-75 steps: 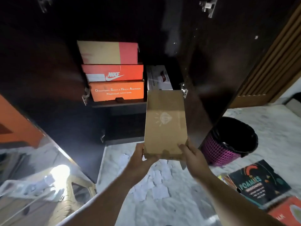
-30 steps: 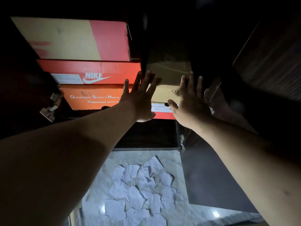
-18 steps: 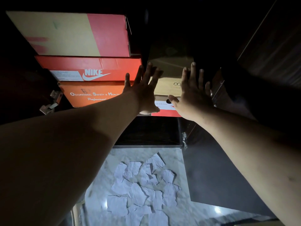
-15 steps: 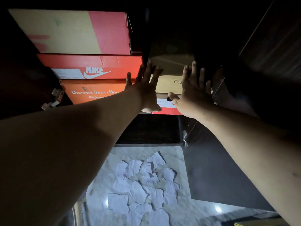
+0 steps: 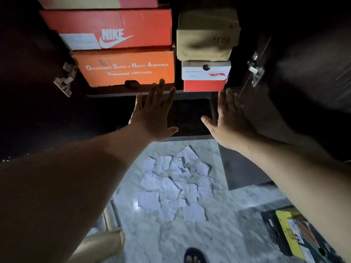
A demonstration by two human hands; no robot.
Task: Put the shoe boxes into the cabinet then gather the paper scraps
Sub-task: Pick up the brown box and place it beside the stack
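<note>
A plain brown shoe box (image 5: 207, 37) sits on a white and red box (image 5: 206, 76) on the dark cabinet's shelf (image 5: 114, 94). To their left stand a red Nike box (image 5: 114, 29) and, under it, an orange safety-shoes box (image 5: 125, 67). My left hand (image 5: 154, 114) and my right hand (image 5: 228, 118) hover below the shelf edge, fingers straight and spread, holding nothing and touching no box. Several white paper scraps (image 5: 176, 185) lie in a heap on the marble floor under my hands.
The open cabinet door (image 5: 296, 76) with its hinge (image 5: 255, 70) stands close at the right; another hinge (image 5: 65, 80) is at the left. Black and yellow boxes (image 5: 292, 236) lie on the floor at lower right. A foot in a sandal (image 5: 193, 257) shows at the bottom edge.
Both hands have come off the brown box and dropped below the shelf. The brown box now rests in the cabinet on the white and red box.
</note>
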